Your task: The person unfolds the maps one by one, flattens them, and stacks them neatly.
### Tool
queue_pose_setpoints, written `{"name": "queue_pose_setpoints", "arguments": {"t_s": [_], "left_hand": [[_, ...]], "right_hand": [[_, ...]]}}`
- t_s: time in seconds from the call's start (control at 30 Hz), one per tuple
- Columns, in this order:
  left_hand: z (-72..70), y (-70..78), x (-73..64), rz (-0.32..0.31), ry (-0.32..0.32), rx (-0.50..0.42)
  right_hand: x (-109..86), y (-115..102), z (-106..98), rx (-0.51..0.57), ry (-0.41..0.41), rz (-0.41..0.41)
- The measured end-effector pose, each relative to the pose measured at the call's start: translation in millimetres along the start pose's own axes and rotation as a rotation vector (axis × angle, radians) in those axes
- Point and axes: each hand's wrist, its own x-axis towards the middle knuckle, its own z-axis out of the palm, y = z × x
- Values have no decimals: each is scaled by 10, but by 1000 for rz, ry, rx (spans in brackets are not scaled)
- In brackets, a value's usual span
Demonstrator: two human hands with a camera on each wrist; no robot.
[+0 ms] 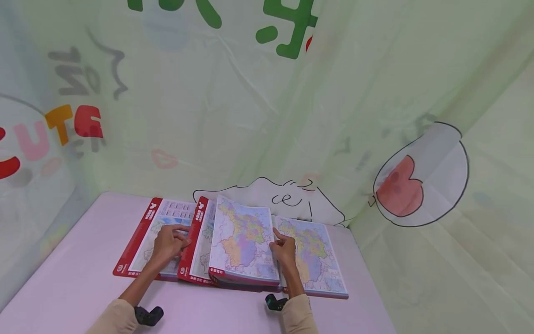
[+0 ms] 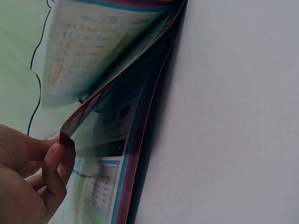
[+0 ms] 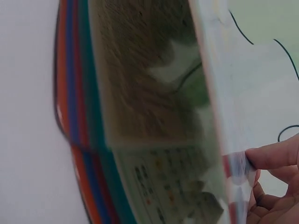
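In the head view, my left hand [image 1: 168, 243] pinches the left edge of a red-bordered map sheet [image 1: 194, 232]. The left wrist view shows that lifted sheet [image 2: 84, 112] between thumb and fingers of the left hand [image 2: 35, 175], its edge raised over printed pages. My right hand [image 1: 285, 253] pinches the right edge of a colourful map page [image 1: 244, 241], whose upper part curves upward. In the right wrist view, the thumb and fingers of the right hand [image 3: 275, 179] hold the edge of the bent page [image 3: 236, 177].
Another red-bordered sheet [image 1: 137, 239] lies under the left forearm. A further map page [image 1: 319, 250] lies at the right, partly behind the right hand. All rest on a pale table [image 1: 208, 311], before a printed curtain [image 1: 250, 116]. A black device [image 1: 149, 316] is on the left wrist.
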Motion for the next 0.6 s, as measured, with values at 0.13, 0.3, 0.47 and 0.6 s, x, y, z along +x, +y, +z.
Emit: {"name": "queue_pose_setpoints", "arguments": {"t_s": [0.13,0.3,0.47,0.6], "left_hand": [[-33,-60,9,-9,24,1],[-83,-41,-13,-9,36,-3],[-156,-61,8,5,50,16],[-221,-103,34,22,62,43]], "right_hand": [[47,52,-59,-21,42,22],[75,119,-140,-28,52,34],[36,104,-226,-36,58,59],[-12,56,-320,-17,77,60]]}}
